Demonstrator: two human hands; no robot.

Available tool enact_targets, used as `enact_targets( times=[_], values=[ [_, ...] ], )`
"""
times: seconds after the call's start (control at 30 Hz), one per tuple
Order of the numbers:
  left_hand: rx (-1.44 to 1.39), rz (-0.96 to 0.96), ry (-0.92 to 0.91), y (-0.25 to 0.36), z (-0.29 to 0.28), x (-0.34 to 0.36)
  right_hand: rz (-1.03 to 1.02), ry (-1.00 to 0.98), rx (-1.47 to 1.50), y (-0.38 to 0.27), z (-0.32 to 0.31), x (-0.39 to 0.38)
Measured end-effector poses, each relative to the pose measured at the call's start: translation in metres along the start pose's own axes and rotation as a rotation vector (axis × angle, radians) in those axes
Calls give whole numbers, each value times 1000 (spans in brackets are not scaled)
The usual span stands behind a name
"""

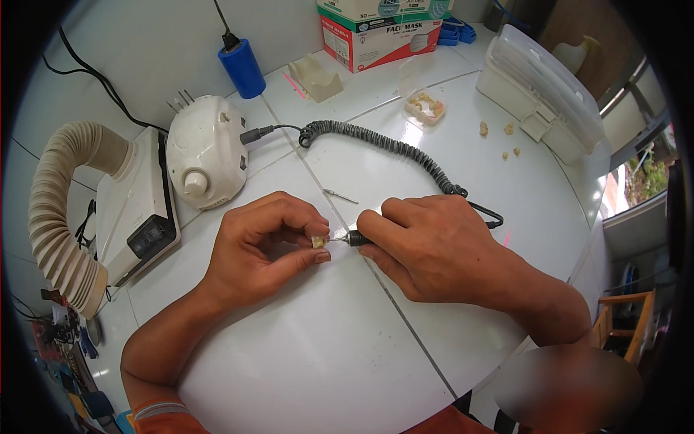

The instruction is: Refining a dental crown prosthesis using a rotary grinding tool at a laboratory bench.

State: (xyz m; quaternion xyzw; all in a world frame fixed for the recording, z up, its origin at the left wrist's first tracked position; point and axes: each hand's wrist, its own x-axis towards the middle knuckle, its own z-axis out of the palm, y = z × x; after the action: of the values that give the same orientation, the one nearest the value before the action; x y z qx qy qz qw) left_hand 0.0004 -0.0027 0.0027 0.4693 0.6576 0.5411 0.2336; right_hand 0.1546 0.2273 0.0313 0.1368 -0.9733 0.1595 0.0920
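While white tabletop tiles (289, 354) gleam, left grip (253, 233) pinches a pale piece (317, 242), right grip (439, 247) a handpiece (355, 238).

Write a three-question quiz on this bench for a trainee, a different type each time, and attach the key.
1. Short answer: what does the left hand pinch between thumb and fingers?
2. True or false: the right hand holds a black handpiece.
3. Multiple choice: the coiled black cord plugs into (A) the white box with a knob; (B) the blue cylinder; (C) the lidded case.

Key:
1. A small yellowish piece.
2. True.
3. A.
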Motion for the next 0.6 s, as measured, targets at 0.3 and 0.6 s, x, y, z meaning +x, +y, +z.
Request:
enact_targets(
  times=[0.3,0.6],
  values=[
    [50,17,14,-1,0,0,-4,-19,-3,-1,0,0],
    [67,16,13,3,1,-1,5,-34,5,-1,-2,0]
  ],
)
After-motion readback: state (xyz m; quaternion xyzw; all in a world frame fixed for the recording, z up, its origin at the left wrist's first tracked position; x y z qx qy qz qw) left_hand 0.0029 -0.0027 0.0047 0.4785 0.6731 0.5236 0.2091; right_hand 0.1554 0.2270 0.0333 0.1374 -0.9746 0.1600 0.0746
